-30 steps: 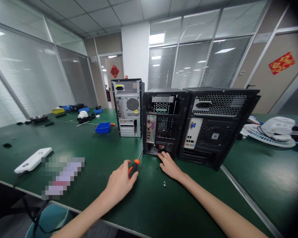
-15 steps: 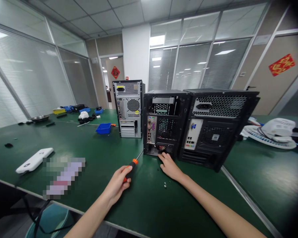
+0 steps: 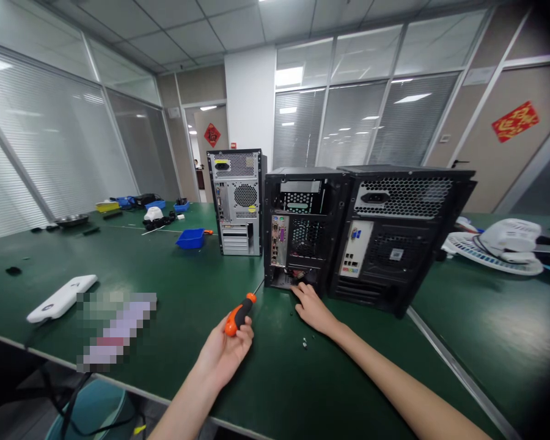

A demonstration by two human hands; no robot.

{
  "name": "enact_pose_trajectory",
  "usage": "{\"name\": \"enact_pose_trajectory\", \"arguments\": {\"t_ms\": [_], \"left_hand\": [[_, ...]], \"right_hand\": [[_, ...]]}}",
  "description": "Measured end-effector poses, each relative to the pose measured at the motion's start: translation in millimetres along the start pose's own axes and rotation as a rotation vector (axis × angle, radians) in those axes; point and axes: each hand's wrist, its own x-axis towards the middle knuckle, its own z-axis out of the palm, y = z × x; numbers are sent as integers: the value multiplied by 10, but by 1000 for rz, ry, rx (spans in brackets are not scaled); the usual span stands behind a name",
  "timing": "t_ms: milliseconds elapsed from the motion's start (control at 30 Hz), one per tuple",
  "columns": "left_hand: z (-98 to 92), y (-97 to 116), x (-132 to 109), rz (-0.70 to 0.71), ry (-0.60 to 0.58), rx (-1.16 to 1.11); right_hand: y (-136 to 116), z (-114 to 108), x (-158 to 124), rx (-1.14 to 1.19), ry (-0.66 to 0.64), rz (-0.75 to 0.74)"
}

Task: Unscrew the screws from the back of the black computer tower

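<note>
My left hand (image 3: 231, 345) holds an orange and black screwdriver (image 3: 241, 315), palm turned up, its handle resting across the fingers. The thin shaft points up and right at the lower left edge of the middle black computer case (image 3: 334, 244); whether the tip touches a screw cannot be made out. At the bottom opening of that case rest the fingertips of my right hand (image 3: 312, 307), and what they hold, if anything, is too small to tell. Several tiny screws (image 3: 304, 343) lie on the green table below my right hand.
A larger black case (image 3: 394, 244) adjoins on the right, a silver-backed case (image 3: 241, 205) stands behind left. Left are a blue tray (image 3: 191, 238), a white device (image 3: 63, 298) and a blurred purple item (image 3: 123, 330). A teal bin (image 3: 91, 409) sits below the table edge.
My left hand has rolled palm up and its fingers have loosened around the screwdriver, showing more of the handle. My right hand has stayed in place.
</note>
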Motion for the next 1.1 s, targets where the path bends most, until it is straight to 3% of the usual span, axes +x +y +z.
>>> {"name": "enact_pose_trajectory", "arguments": {"t_ms": [167, 367, 733, 1100], "left_hand": [[-6, -65, 10, -50, -76, -207], [0, -110, 18, -89, -124, -263], [-94, -64, 74, -78, -300, -209], [-116, -21, 117, -88, -278, -49]], "right_hand": [[-2, -3, 3, -2, -1, -1], [-4, 0, 5, -3, 7, -3], [17, 15, 10, -12, 2, -5], [-6, -3, 2, -7, 2, -12]]}}
